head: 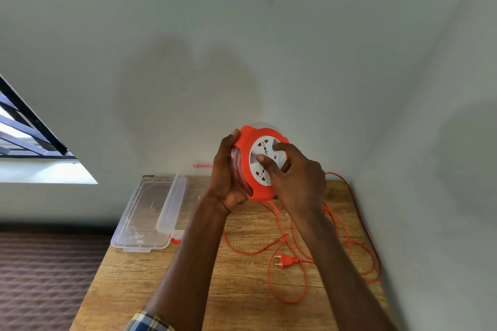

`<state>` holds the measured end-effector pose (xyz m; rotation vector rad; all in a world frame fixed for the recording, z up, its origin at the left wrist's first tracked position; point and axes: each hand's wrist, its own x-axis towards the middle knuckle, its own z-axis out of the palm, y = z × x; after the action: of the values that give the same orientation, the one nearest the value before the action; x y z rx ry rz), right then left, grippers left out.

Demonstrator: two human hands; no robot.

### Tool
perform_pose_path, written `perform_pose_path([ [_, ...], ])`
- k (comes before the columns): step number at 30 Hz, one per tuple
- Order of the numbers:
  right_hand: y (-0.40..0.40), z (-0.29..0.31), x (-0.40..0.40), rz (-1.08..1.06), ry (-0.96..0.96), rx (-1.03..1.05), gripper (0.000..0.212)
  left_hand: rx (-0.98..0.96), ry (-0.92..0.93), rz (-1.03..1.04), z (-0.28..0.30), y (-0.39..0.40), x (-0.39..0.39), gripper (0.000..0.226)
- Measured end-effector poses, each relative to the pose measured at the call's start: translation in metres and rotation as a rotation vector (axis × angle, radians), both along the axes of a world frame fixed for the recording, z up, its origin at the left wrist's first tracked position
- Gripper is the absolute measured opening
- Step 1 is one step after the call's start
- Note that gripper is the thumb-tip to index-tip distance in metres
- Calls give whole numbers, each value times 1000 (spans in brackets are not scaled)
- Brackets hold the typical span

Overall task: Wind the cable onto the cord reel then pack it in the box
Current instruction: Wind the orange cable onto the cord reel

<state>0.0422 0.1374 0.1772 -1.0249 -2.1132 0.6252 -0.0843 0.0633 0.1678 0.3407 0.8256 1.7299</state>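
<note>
A: Reel (pixel 262 164) — orange cord reel w/ white socket face, held up off the table (pixel 161 277), face tilted toward the cam, wall (pixel 242 35) right behind it.

B: Hands?

A: Left hand (pixel 227 172) grips the reel's left edge, fingers curled round the rim, thumb up top. Right hand (pixel 298 174) is on the white face, thumb and fingertips bent and pressing on the socket disc, wrapped partly over the right side.

B: Cable?

A: Orange cable (pixel 290 271) hangs from the reel's underside and lies in loose loops on the wooden table, mostly right half, one run going up along the wall edge. Some turns visible inside the reel thru its clear side, can't tell how many. Plug (pixel 286 260) lies flat on the table inside the loops, two pins pointing left.

B: Box?

A: Clear plastic box (pixel 172 204) at the table's left-rear, open, partly hidden behind the left forearm. Its clear lid (pixel 142 212) lies flat just left of it, touching or nearly, can't tell. Small orange latch (pixel 175 240) at the box's near end.

B: Other stuff?

A: Plaid sleeve (pixel 146 322) at bottom edge, window (pixel 29 137) far left, patterned floor (pixel 48 271) below it.
</note>
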Motion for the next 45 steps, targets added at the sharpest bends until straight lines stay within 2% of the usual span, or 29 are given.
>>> perform_pose_path([
  [2, 6, 1, 4, 104, 0, 97, 40, 19, -15, 2, 2, -1, -1, 66],
  [3, 10, -1, 6, 188, -15, 114, 40, 26, -21, 4, 2, -1, -3, 67],
  [6, 22, -6, 11, 380, -93, 126, 60, 26, -41, 7, 0, -2, -7, 71],
  [9, 24, -10, 11, 453, -148, 140, 64, 13, -25, -10, -4, -3, -10, 73],
  [13, 18, -7, 12, 364, -190, 125, 59, -28, 11, -22, -3, -4, -7, 70],
  [15, 12, -4, 12, 255, -136, 22, 52, -29, 18, -21, 0, -4, -5, 69],
  [18, 1, -2, 4, 34, 15, -145, 66, -32, 17, -27, 1, -1, -2, 72],
  [20, -1, -1, 0, -19, -38, -77, 70, -21, 17, -30, 2, 0, 1, 73],
  [23, 2, 3, 5, -11, -1, 77, 58, 9, -6, -29, 4, 0, 2, 66],
  [25, 8, 2, 8, 130, 51, 136, 39, 31, -18, -33, 6, -1, 0, 65],
  [26, 13, 0, 10, 227, 41, 156, 37, 40, -21, -42, 6, -2, -1, 66],
  [28, 21, -4, 13, 369, -7, 169, 46, 52, -42, -58, 7, -3, -3, 68],
  [32, 22, -3, 14, 422, -176, 154, 57, 44, -49, -74, 1, -5, -9, 72],
  [37, 14, -3, 10, 314, -153, 166, 60, -5, -1, -66, -2, -6, -9, 73],
  [39, 9, -2, 11, 262, -125, 75, 56, -2, 20, -69, 2, -6, -9, 72],
  [42, 0, -1, 6, 87, 14, -122, 55, 7, 22, -66, 9, -6, -5, 67],
  [45, -4, -1, 1, -28, -2, -82, 61, -15, 31, -45, 5, -4, 0, 72],
])
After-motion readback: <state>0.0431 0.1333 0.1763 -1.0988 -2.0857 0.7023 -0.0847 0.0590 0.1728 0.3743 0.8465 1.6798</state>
